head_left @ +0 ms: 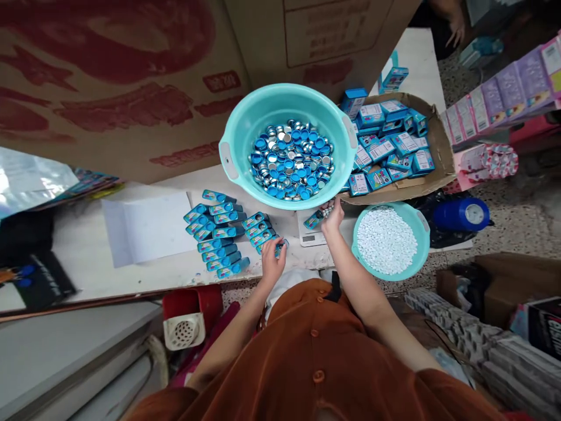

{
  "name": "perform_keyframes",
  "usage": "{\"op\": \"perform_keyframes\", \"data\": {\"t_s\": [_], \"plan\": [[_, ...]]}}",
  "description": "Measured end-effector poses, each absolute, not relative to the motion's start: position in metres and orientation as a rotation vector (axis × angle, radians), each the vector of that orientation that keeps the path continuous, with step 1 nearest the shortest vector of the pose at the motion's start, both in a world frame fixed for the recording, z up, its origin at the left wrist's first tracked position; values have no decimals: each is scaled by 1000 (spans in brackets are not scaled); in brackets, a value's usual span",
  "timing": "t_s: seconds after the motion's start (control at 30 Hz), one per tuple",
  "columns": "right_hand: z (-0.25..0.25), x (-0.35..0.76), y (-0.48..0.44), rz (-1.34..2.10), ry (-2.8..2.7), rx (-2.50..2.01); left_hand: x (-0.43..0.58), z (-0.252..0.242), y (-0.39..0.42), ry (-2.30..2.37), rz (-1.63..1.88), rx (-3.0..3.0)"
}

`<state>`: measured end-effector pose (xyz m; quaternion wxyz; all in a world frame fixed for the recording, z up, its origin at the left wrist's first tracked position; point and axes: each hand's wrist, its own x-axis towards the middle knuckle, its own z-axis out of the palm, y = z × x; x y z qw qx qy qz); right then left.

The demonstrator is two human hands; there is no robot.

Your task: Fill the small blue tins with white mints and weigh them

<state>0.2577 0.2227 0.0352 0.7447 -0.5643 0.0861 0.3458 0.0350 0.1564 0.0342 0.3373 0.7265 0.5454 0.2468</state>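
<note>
My left hand (272, 260) has its fingers curled round a small blue tin (280, 248), at the near end of a short row of open tins (258, 230). My right hand (333, 217) is closed around white pellets (326, 210), some of them showing at its fingertips. Just beside those fingertips, a blue tin (312, 220) lies on a white digital scale (309, 240). Further left, several more blue tins (221, 234) stand grouped on the table. A turquoise tub (236, 169) behind my hands holds many blue and silver caps (291, 164).
Right of my right arm, a smaller turquoise basin (424, 245) holds white pellets (385, 240). Behind it sits a cardboard tray (445, 158) of blue boxes (390, 146). Large cartons (144, 82) rise at the back. A white paper sheet (149, 228) lies left.
</note>
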Motion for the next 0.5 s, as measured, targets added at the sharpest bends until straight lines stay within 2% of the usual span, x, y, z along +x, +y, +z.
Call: {"op": "perform_keyframes", "data": {"t_s": [0.5], "plan": [[40,250,228,683,76,-1451,24,28,154,1464,676,1814]]}}
